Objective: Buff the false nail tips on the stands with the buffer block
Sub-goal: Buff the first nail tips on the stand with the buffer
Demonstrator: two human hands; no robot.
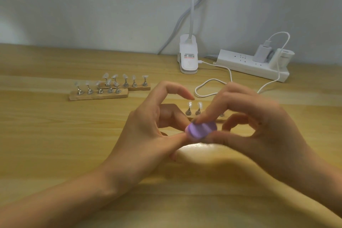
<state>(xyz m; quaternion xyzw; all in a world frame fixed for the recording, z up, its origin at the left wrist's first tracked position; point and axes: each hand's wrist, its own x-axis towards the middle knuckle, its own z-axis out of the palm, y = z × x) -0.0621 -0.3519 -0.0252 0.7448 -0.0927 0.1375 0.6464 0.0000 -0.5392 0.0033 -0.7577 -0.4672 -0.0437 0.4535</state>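
Pinching the lilac oval buffer block (201, 131) between forefinger above and thumb below, the right hand (259, 126) holds it low over the pale wooden table (55, 144), its long axis lying roughly left to right. The left hand (148, 126) sets its thumb tip against the block's left end, other fingers curled; whether it grips anything there I cannot tell through the blur. Just behind the block, two clear false nail tips on metal stands (189, 106) rise upright from a short wooden strip (191, 116) running crosswise. To my eye the next stroke goes forward and slightly up, right hand leading. Two more loaded strips (98, 95) sit well off to the left.
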